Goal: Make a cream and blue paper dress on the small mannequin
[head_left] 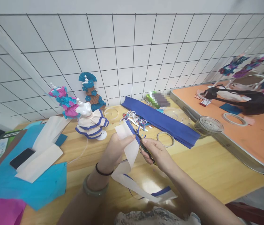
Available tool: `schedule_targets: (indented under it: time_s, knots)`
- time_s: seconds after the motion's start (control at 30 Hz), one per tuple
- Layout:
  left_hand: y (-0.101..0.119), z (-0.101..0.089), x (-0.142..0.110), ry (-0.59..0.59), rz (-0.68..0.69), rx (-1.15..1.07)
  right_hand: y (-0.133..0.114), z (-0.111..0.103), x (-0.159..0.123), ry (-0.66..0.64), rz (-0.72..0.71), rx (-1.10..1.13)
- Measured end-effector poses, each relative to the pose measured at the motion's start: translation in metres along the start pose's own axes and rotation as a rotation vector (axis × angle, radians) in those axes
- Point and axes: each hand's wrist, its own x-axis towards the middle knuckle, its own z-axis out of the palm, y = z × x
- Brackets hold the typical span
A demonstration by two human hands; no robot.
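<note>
My left hand (119, 144) is closed on a long white paper strip (132, 153) with a blue edge, thumb on top. The strip's lower part curls down and lies on the table toward me. In my right hand (156, 151) are dark-handled scissors (148, 150), their blades at the strip's blue edge beside my left thumb. A heap of thin paper trimmings (135, 120) lies just beyond my hands. To the left stands a small white mannequin (84, 109) in a cream paper skirt (92, 125) with blue bands.
Folded blue paper (160, 122) and a tape roll (166, 139) lie behind my right hand. On the left are turquoise paper (50, 181), cream sheets (40, 162) and a phone (22, 158). An orange table (258, 143) adjoins at right, holding a black bag (255, 101). Dressed paper figures (91, 93) stand by the wall.
</note>
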Motion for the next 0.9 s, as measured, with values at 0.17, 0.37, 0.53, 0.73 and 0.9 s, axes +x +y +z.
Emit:
schedule_targets:
  time_s: [0.17, 0.37, 0.53, 0.73, 0.9]
  knots:
    - [0.0003, 0.0, 0.0001, 0.004, -0.004, -0.006, 0.0012, 0.0005, 0.0007, 0.005, -0.008, 0.01]
    - [-0.0006, 0.0004, 0.0013, 0.006, 0.006, -0.017, 0.0035, 0.0007, 0.0013, 0.021, -0.032, -0.009]
    - [-0.0031, 0.0008, 0.0025, 0.005, 0.025, -0.041, 0.0024, 0.0008, 0.0013, 0.029, -0.056, -0.016]
    - [-0.0038, 0.0027, 0.0025, -0.011, -0.002, -0.078, 0.0041, -0.0002, 0.0018, 0.052, -0.076, -0.024]
    - [-0.0045, 0.0009, 0.005, -0.084, -0.025, -0.114, 0.0028, -0.0019, 0.0004, 0.099, -0.098, -0.073]
